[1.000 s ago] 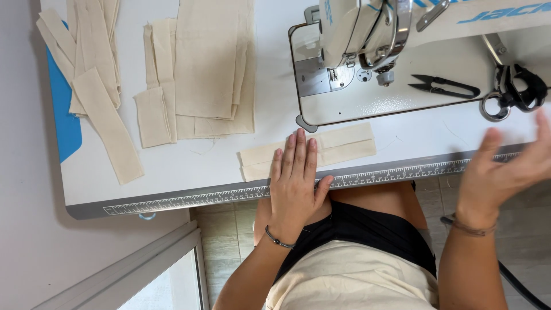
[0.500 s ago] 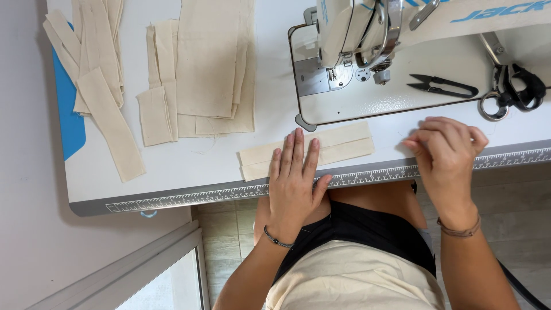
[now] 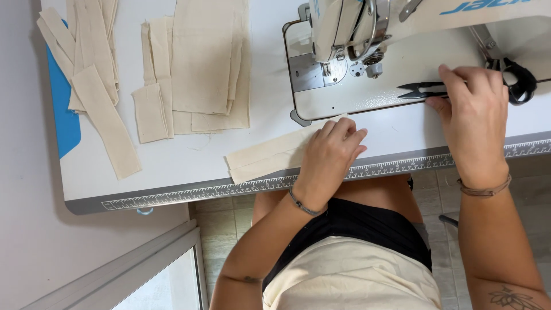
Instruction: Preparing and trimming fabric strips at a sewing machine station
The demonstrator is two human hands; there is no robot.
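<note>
While left hand (image 3: pixel 330 152) presses the folded cream strip (image 3: pixel 270 156) flat, right hand (image 3: pixel 473 109) fingers touching black thread snips (image 3: pixel 418 90), grip unclear

So it's a white sewing table (image 3: pixel 189 166) with a ruler strip along its front edge. Lying on it: long cream fabric strips (image 3: pixel 92 74) at the left over a blue sheet (image 3: pixel 62 115), a stack of cream fabric rectangles (image 3: pixel 201 63) in the middle, a folded cream strip (image 3: pixel 270 158) near the front edge, and the white sewing machine (image 3: pixel 367 34).
</note>
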